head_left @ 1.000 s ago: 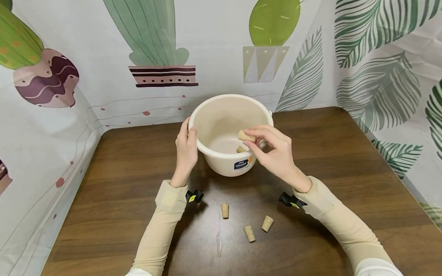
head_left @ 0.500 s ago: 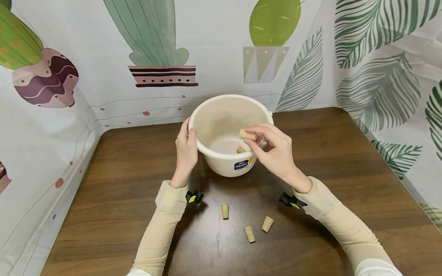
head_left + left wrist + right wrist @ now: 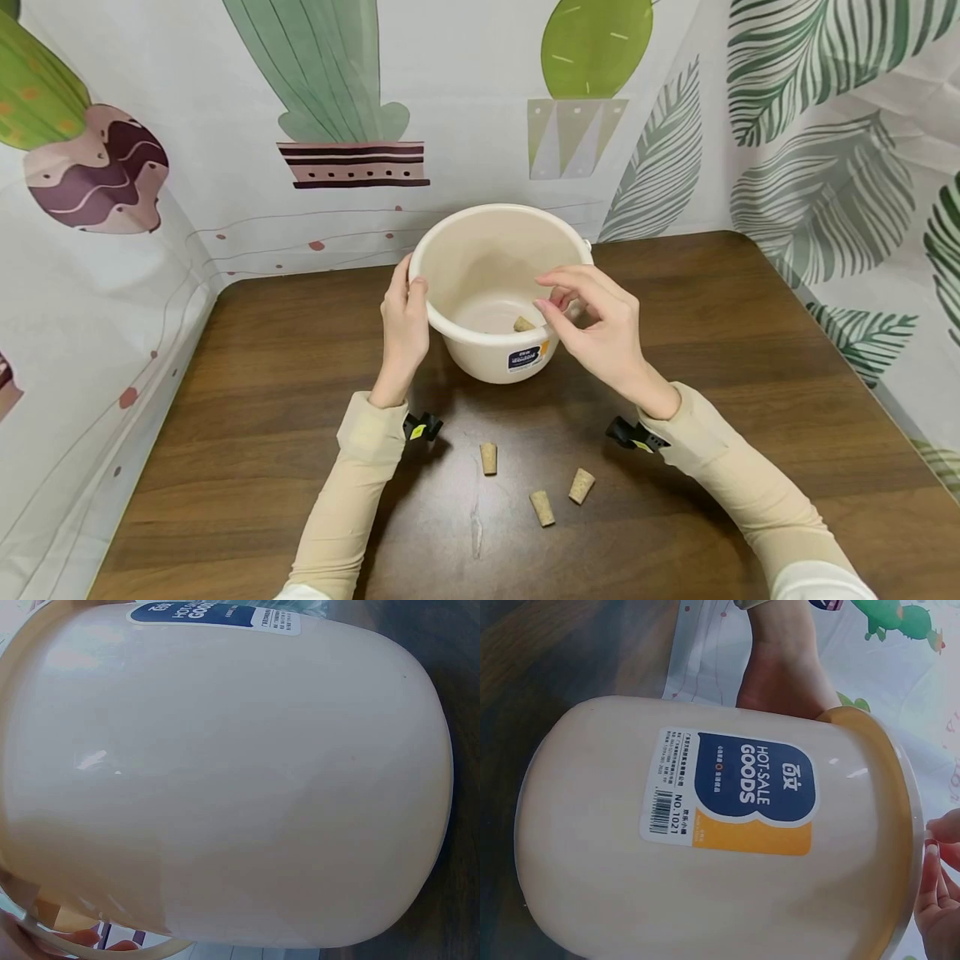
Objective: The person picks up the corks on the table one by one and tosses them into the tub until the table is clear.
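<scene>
A cream plastic bucket stands on the table, its printed label filling much of the right wrist view. My left hand grips the rim at its left side, thumb on top and fingers along the outside. Over the right part of the rim is my right hand, thumb and fingertips parted with nothing between them. Inside the bucket, one tapered cork shows near the front wall; the near rim hides part of the floor. Several more corks lie in front of the bucket, among them a left one.
On the brown wooden table, a front cork and a right cork lie between the forearms. A clear thin strip is nearby. Behind the table hangs a cloth printed with cacti and leaves.
The cork that my right hand pinched over the bucket is gone from its fingers, which have parted. My left hand and the bucket have stayed in place.
</scene>
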{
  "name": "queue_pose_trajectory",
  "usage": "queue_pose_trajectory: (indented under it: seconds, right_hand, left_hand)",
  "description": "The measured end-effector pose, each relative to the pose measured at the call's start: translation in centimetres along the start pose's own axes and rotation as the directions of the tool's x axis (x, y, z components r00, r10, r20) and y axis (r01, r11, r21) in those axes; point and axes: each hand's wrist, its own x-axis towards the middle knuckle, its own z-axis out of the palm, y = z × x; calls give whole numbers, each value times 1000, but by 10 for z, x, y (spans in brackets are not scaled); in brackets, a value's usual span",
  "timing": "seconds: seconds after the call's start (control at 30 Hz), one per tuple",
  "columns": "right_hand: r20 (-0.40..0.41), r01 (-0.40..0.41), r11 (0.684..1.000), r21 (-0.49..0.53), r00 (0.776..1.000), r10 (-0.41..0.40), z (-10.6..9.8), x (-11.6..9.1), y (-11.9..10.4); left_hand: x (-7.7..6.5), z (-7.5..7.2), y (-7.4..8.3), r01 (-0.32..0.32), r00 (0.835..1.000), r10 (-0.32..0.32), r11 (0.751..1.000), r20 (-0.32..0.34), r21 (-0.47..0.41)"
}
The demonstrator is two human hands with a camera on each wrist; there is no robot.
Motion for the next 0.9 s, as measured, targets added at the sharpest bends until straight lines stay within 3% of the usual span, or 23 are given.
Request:
queue_pose_trajectory:
  seconds: [0.27, 0.53, 0.7, 0.9]
  right_hand:
    - [-33, 67, 998, 4, 997, -66, -2, 0, -6]
    - [-81, 163, 982, 92, 984, -156, -1, -2, -11]
    - [-120, 255, 952, 171, 964, -236, 3, -5, -13]
    - [-127, 377, 906, 192, 925, -358, 2, -9, -14]
  left_hand:
    - [0, 0, 0, 8, 1000, -8, 1000, 2, -5]
    - [0, 0, 0, 5, 1000, -5, 1000, 2, -1]
    - [0, 0, -1, 6, 1000, -6, 1000, 12, -6]
    - [0, 0, 0, 11, 1000, -11, 1000, 12, -9]
